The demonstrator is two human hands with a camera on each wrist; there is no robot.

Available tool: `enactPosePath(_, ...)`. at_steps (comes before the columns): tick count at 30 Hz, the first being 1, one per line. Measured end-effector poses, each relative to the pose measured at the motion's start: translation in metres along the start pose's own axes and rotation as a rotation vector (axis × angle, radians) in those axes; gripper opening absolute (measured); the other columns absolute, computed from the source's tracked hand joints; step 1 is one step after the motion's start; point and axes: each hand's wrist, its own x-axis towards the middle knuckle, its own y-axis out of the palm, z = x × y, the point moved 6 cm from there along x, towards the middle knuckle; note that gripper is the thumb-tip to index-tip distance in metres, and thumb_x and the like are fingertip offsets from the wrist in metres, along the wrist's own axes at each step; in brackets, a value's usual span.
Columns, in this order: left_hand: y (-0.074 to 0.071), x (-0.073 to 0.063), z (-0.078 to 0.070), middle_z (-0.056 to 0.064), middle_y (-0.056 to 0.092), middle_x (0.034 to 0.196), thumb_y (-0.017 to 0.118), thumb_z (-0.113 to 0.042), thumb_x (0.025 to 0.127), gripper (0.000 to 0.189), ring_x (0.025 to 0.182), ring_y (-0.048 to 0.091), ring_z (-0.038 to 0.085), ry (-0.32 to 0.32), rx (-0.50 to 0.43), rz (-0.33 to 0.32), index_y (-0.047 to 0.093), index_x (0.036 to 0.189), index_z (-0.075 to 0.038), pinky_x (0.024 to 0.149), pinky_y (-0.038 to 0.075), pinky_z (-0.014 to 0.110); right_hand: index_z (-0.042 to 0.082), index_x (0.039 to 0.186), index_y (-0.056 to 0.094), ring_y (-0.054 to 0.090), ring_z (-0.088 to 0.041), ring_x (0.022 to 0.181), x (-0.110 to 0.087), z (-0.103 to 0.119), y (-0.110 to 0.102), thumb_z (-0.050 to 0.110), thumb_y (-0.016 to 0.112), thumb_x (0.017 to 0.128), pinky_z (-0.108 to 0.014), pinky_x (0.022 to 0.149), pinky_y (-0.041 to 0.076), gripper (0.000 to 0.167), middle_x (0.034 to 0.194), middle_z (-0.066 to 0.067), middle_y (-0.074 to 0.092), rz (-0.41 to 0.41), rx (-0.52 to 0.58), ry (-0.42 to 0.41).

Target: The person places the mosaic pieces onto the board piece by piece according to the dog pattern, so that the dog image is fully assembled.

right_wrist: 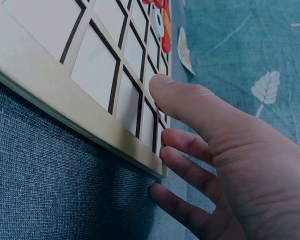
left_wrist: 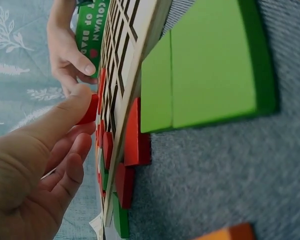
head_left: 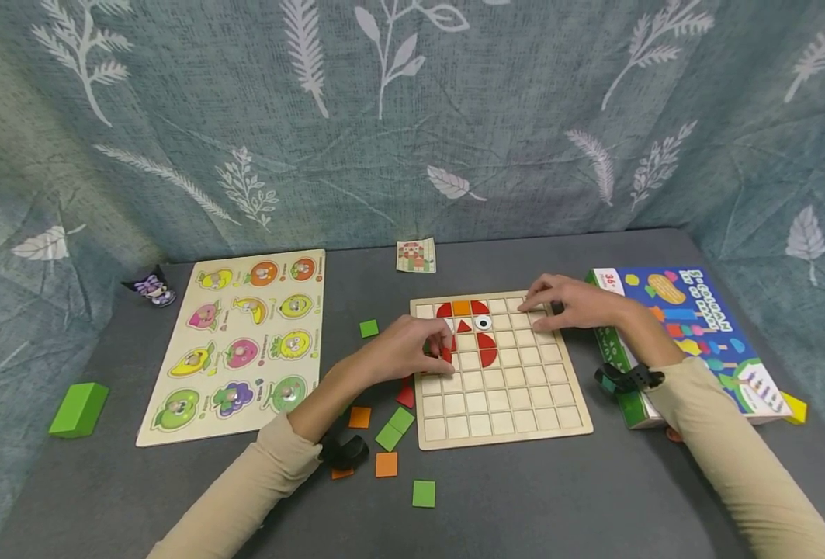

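A wooden grid board (head_left: 510, 421) lies on the grey table. Over its left edge my left hand (head_left: 401, 349) pinches a small red tile (left_wrist: 90, 111) between thumb and fingers. Tiles at the board's upper left include an orange square (head_left: 461, 308), a red triangle (head_left: 463, 326), a white eye piece (head_left: 483, 323) and a red rounded piece (head_left: 487, 350). My left hand partly hides others there. At the upper right corner, my right hand (head_left: 574, 303) touches the board with loosely spread fingers and holds nothing.
Loose green tiles (head_left: 424, 494) and orange tiles (head_left: 386, 465) lie left and in front of the board. A fruit puzzle board (head_left: 227, 361) is farther left, beside a green block (head_left: 78, 410). A pattern card (head_left: 416, 255) lies behind; a blue box (head_left: 698, 334) stands right.
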Motion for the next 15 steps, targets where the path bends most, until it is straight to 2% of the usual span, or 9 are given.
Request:
enactPosePath(9, 0.0043, 0.0045, -0.0016, -0.002, 0.066, 0.083, 0.080, -0.024, 0.080, 0.024, 0.076, 0.057, 0.008, 0.044, -0.007, -0.006, 0.062, 0.092, -0.013, 0.072, 0.047, 0.021, 0.010, 0.126, 0.065, 0.049, -0.018, 0.094, -0.0006, 0.0005, 0.0007, 0.023, 0.067, 0.092, -0.036, 0.078, 0.042, 0.036, 0.125, -0.015, 0.052, 0.004, 0.004, 0.004)
enactPosePath(15, 0.0053, 0.0051, -0.0034, -0.002, 0.064, 0.083, 0.079, -0.026, 0.081, 0.023, 0.078, 0.055, 0.009, 0.054, 0.073, -0.019, 0.062, 0.089, -0.014, 0.073, 0.045, 0.023, 0.010, 0.126, 0.065, 0.049, -0.019, 0.094, -0.0005, 0.0004, 0.0006, 0.023, 0.067, 0.092, -0.037, 0.078, 0.042, 0.036, 0.125, -0.015, 0.052, 0.002, 0.003, 0.007)
